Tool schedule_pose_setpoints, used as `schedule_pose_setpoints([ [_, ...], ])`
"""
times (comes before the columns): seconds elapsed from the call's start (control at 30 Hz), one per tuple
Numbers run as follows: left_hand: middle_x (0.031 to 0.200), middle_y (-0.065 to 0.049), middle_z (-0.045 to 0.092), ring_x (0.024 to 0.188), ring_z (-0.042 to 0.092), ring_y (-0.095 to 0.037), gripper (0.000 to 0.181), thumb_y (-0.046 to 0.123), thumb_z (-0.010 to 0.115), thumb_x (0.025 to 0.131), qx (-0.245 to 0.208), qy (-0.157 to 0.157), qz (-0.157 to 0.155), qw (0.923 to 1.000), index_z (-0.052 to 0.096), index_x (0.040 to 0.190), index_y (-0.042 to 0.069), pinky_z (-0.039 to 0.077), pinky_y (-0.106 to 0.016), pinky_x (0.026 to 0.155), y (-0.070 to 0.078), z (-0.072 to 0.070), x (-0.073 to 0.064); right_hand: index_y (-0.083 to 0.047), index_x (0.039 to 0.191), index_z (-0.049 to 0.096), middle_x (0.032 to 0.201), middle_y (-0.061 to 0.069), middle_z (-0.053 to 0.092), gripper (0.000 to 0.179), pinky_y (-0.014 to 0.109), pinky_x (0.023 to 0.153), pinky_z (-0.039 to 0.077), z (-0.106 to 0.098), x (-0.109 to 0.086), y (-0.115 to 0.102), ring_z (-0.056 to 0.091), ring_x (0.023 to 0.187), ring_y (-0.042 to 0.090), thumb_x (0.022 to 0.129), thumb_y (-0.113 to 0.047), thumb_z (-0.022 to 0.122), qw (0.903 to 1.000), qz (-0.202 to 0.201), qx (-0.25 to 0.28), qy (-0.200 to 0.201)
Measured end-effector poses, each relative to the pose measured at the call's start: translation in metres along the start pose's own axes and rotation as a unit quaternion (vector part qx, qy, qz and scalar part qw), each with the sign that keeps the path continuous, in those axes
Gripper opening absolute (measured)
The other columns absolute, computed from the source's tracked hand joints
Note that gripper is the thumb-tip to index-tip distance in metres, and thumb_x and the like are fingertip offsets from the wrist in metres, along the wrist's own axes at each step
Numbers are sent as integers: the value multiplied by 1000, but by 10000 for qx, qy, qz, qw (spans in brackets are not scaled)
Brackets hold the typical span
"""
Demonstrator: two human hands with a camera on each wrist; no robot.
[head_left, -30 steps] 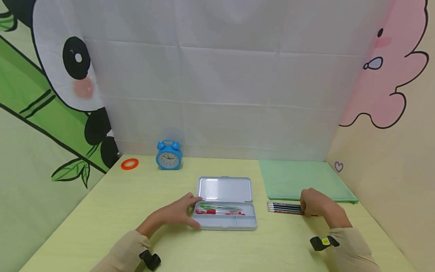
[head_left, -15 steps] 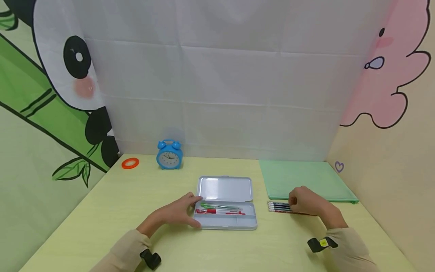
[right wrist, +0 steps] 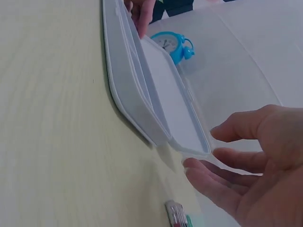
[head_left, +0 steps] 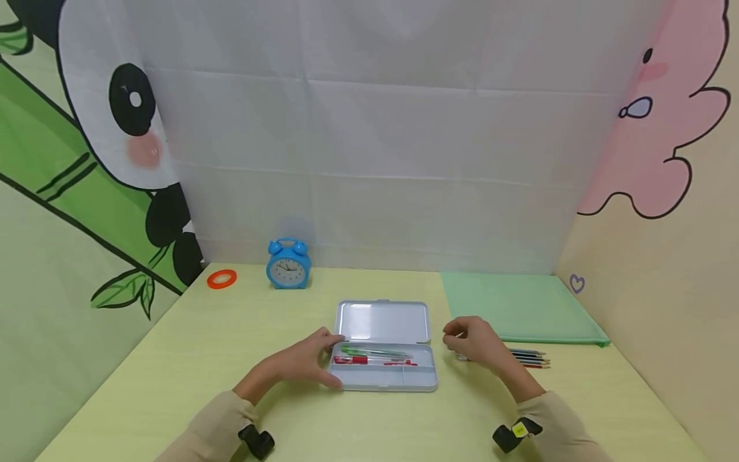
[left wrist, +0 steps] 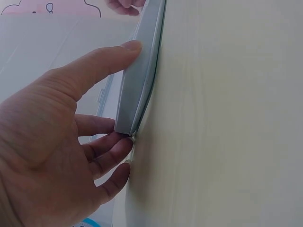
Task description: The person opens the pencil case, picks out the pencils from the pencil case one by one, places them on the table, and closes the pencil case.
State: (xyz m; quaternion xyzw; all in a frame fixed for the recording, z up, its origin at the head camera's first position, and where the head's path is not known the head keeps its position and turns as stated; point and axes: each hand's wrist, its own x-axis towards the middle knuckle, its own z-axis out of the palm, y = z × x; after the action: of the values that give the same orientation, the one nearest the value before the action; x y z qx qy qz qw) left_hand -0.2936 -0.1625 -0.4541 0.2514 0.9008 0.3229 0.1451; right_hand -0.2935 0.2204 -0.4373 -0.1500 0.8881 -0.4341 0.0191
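A pale grey pencil case (head_left: 418, 380) lies with its lid up in the middle of the table. Inside it are a green pen (head_left: 375, 352) and a red pen (head_left: 351, 360). My left hand (head_left: 301, 361) holds the case's left end, thumb on the front wall and fingers at the back corner. To the right of the case, my right hand (head_left: 476, 343) hovers over several dark pencils (head_left: 534, 359) laid side by side, covering their middle. In the right wrist view its fingers are parted with nothing between them, and the pencils' ends (right wrist: 176, 213) show below.
Behind the pencils lies a flat green folder or mat (head_left: 519, 308). A blue alarm clock (head_left: 288, 271) stands at the back, left of the case. An orange ring (head_left: 211, 280) lies near the back left corner. A white cloth (head_left: 375, 160) hangs behind the table.
My right hand has slid left along the pencils from their right part toward the case, uncovering their right ends, and its fingers have loosened. My left hand and the case have stayed put.
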Motion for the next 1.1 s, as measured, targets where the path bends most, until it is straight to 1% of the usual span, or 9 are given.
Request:
schedule_pose_setpoints([
  [0.1,123,-4,44,117,46,-23,92,41,87,76,-84,-2,18,10000,44,148,3,42,-48,101,-2,1,1,11,124,60,108,15,66,37,37,74,57,12,1,-8,67,92,26,93,-10,67,9945,568,873,101],
  [0.2,126,-5,43,118,46,-25,91,40,88,76,-165,32,33,9999,45,148,4,42,-49,102,-4,2,2,10,133,55,121,21,61,48,38,77,57,20,2,-13,64,100,29,93,-11,69,9871,902,1305,194],
  [0.3,128,-6,42,118,46,-26,91,40,88,76,-197,40,26,9998,45,148,4,42,-49,101,-5,2,3,9,139,49,134,27,54,54,39,80,56,26,4,-15,62,107,32,93,-11,68,9805,1074,1637,188],
  [0.4,128,-7,42,119,46,-26,92,40,88,76,-196,12,30,9998,45,148,4,42,-50,101,-4,2,2,11,144,41,142,33,45,59,42,85,55,29,5,-14,60,114,36,94,-8,65,9685,1172,2194,59],
  [0.53,128,-6,43,119,46,-27,92,40,88,76,-190,-20,27,9998,44,148,4,41,-51,102,-4,2,1,12,148,30,144,36,40,63,45,89,53,30,5,-13,59,117,38,96,-6,61,9475,1232,2946,-154],
  [0.6,127,-6,44,119,47,-26,92,41,87,76,-166,-35,24,9999,44,148,4,41,-51,102,-5,3,1,13,149,26,143,36,41,64,45,91,52,30,5,-12,59,117,38,97,-5,59,9404,1237,3159,-237],
  [0.67,126,-4,45,119,47,-25,91,41,87,77,-131,-56,19,9999,44,148,4,41,-50,103,-5,3,2,13,150,24,142,35,42,65,44,92,52,29,4,-12,59,117,37,98,-6,58,9362,1269,3266,-292],
  [0.97,120,-4,47,116,48,-24,91,40,87,76,-34,-57,58,10000,44,148,3,41,-48,102,-3,1,2,11,151,23,133,30,50,67,43,90,53,28,7,-11,62,109,33,98,-9,59,9315,1394,3354,-206],
  [1.1,124,-6,49,117,48,-25,97,39,89,74,-313,74,-83,9994,36,147,4,40,-49,104,-3,2,3,10,152,21,131,29,51,70,43,89,54,28,9,-12,63,105,31,98,-10,59,9318,1418,3334,-201],
])
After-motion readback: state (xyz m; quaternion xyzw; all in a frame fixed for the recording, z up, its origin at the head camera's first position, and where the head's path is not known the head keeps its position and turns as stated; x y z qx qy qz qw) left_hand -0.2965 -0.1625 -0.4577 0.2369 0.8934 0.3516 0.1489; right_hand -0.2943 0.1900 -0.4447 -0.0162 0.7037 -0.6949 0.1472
